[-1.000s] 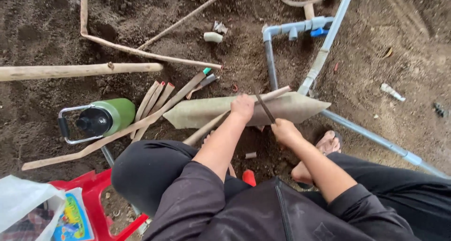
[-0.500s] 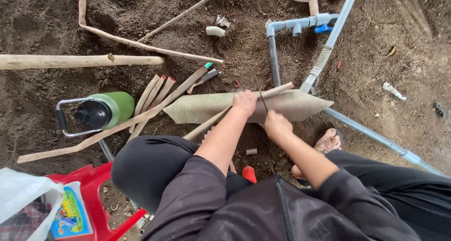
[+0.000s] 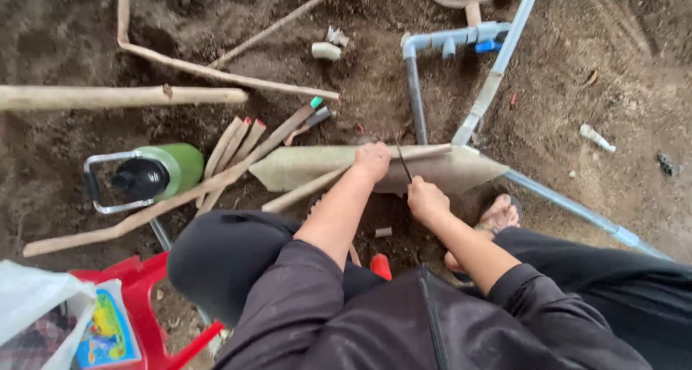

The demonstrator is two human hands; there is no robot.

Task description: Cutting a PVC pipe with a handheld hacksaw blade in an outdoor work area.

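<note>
While the left hand (image 3: pixel 373 161) presses down on the long flat sheath (image 3: pixel 317 166) lying sideways, the right hand (image 3: pixel 427 199) grips a thin blade (image 3: pixel 404 165) standing across it.

A wide, flat tan bamboo strip (image 3: pixel 310 167) lies lengthwise on the dirt, pointed at both ends. A thin dark blade (image 3: pixel 404 165) stands upright against its far edge.

A green metal bottle with black cap (image 3: pixel 155 174) lies at the left; grey plastic pipes (image 3: pixel 490 89) cross the upper right; a red plastic stool (image 3: pixel 148 298) stands at the lower left.
</note>
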